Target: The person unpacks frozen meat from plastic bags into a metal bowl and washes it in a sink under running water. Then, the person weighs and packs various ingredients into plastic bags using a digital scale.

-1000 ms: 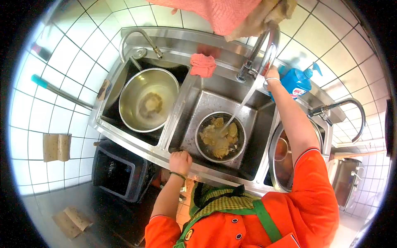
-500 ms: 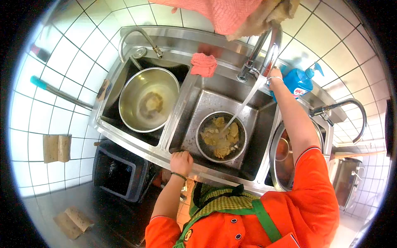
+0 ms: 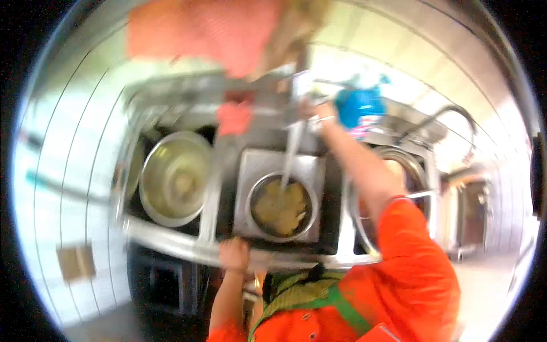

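The view is smeared by motion. My left hand (image 3: pixel 235 253) is closed over the front rim of the sink (image 3: pixel 263 257). My right hand (image 3: pixel 320 110) reaches to the back, right beside the faucet (image 3: pixel 299 91); its fingers are too blurred to make out. A stream of water (image 3: pixel 292 148) runs from the faucet into a round metal bowl (image 3: pixel 313 219) in the middle basin. Yellowish-brown pieces of food (image 3: pixel 280 208) lie in the bowl, their kind unclear. To the right of my right hand stands a blue pump bottle (image 3: pixel 360 108).
A large metal pot (image 3: pixel 149 199) with cloudy liquid stands in the left basin. Another round metal vessel (image 3: pixel 415 162) sits in the right basin, partly behind my arm. A pink cloth (image 3: pixel 234 117) lies on the divider; towels (image 3: pixel 205 34) hang above. A second tap (image 3: pixel 464 117) curves at right.
My head view has shifted, so the sinks appear lower and further left. Both hands keep their places at the rim and the faucet. Water still runs into the bowl.
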The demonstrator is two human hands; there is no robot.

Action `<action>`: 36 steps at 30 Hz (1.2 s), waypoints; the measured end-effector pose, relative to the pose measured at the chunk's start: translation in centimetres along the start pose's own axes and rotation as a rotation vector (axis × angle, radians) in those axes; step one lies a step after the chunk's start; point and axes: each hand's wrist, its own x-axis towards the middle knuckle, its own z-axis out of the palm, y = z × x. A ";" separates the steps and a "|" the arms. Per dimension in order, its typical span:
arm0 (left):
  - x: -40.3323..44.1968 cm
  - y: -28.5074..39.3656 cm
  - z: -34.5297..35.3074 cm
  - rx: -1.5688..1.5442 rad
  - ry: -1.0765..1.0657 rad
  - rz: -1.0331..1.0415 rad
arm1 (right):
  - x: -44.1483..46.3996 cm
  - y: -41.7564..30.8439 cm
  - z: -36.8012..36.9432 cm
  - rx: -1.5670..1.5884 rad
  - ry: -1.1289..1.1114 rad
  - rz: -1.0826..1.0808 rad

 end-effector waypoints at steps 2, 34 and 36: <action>0.0 -0.7 0.4 -0.021 0.007 -0.005 | -0.9 -1.9 -1.4 0.724 0.125 0.529; 4.5 12.8 -4.2 -0.403 -0.299 0.601 | -59.1 9.3 -6.9 0.930 -0.246 0.659; 1.4 16.8 -3.2 -0.616 -0.734 0.890 | -65.4 4.4 -4.7 1.055 -0.225 0.706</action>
